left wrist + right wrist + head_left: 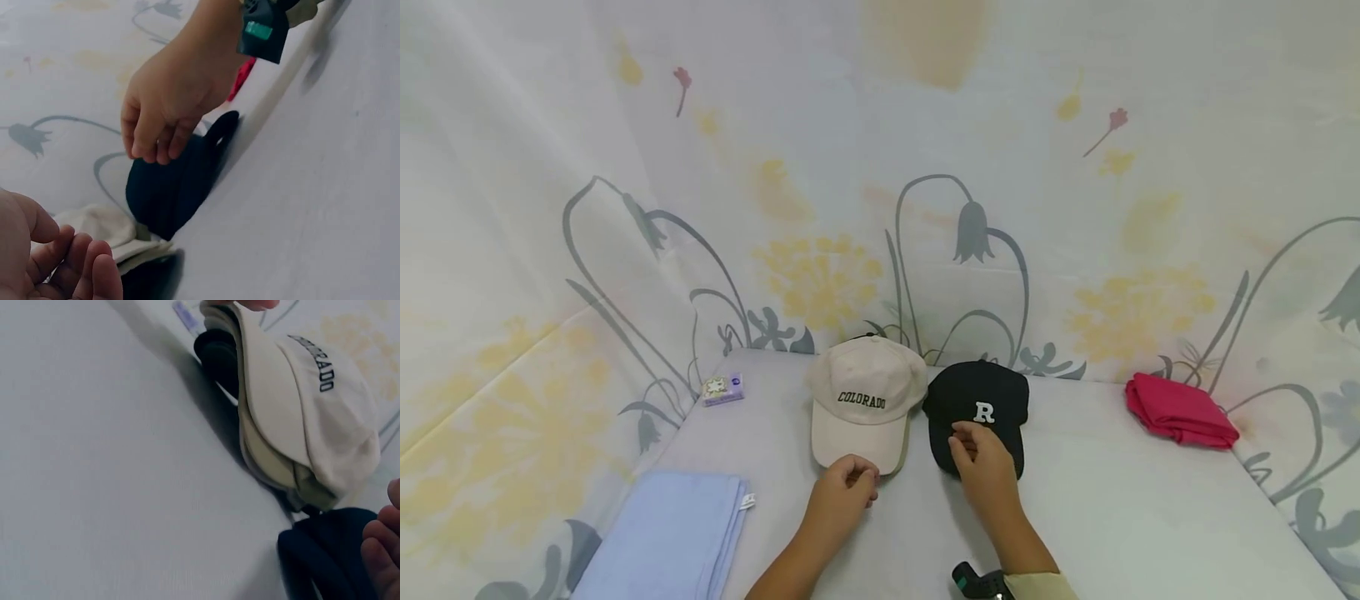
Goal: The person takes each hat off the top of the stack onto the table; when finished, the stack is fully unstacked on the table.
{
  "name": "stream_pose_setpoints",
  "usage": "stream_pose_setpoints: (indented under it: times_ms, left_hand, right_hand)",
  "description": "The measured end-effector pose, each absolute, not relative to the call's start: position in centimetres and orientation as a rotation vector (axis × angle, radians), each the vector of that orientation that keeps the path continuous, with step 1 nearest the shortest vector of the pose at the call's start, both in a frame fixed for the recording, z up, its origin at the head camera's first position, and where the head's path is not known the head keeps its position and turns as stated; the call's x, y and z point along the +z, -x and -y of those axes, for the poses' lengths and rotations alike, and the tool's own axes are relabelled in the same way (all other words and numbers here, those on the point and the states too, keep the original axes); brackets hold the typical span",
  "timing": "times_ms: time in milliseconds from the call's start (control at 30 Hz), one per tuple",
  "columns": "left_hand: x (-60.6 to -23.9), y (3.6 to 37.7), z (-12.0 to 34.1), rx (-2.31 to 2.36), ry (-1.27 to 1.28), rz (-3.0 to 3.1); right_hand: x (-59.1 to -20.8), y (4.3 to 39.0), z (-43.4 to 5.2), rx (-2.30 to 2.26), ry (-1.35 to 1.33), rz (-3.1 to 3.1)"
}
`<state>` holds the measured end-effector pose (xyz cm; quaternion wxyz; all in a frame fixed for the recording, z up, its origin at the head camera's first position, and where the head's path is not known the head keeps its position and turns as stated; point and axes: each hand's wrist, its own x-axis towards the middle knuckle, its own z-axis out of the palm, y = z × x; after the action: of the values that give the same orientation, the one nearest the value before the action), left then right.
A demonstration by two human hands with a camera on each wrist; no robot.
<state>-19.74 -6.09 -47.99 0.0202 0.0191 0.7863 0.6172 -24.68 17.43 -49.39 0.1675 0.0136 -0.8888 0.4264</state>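
Observation:
A cream cap (867, 379) lettered COLORADO lies on the bed-like surface, brim toward me. The right wrist view shows more caps stacked beneath it, an olive one (270, 461) and a dark one (219, 359) among them. My left hand (846, 492) is at the front of the cream brim, fingers loosely bent and nothing between them; whether it touches the brim I cannot tell. Right beside stands a black cap (981, 385) with a white R. Over its brim hovers my right hand (988, 475), fingers loosely curled and holding nothing.
A folded light blue cloth (662, 533) lies at the front left, with a small purple box (723, 389) behind it. Folded red fabric (1180, 410) sits at the back right. A flower-printed curtain (850, 167) rises behind the surface.

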Motion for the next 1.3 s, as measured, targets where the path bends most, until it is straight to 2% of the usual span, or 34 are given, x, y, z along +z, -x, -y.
stream_pose_setpoints:
  times_ms: [600,1000,1300]
  left_hand:
    - [-48.2,22.3,10.6,1.892,0.414,-2.665]
    - [-48.9,24.1,11.2,1.872,0.406,-2.612]
    - [-49.2,23.9,11.8,1.933,0.413,-2.540]
  right_hand:
    - [-49.2,28.0,-14.2,1.258,-0.086,2.577]
    - [-50.0,29.9,-13.3,1.482,0.037,2.540]
    - [-51.3,30.9,-11.1,1.769,0.182,2.353]
